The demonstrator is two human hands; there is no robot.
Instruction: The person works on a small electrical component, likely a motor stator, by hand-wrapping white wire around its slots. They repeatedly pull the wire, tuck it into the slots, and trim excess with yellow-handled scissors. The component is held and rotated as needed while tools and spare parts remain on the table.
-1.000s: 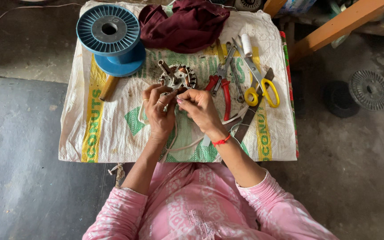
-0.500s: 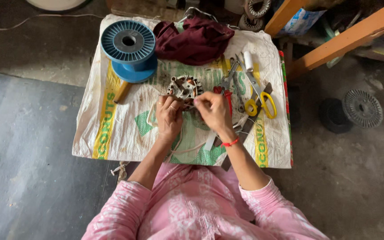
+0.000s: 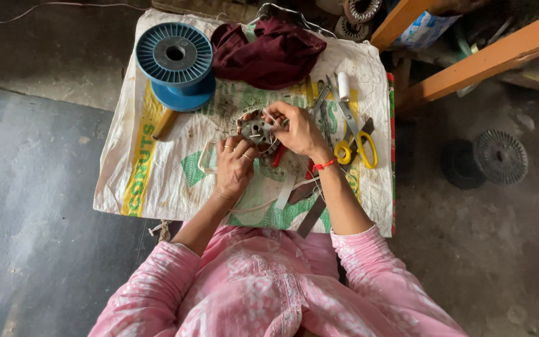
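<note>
Now my left hand (image 3: 235, 165) holds the round metal part (image 3: 256, 130) and my right hand (image 3: 297, 130) pinches its thin wire (image 3: 268, 126). If I tug hard, the wire could snap.

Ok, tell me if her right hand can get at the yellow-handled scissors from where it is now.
Probably yes. The right hand is busy at the small round motor part, but the yellow-handled scissors lie in the open on the sack-covered table, just to that hand's right, with nothing lying over their handles.
</note>
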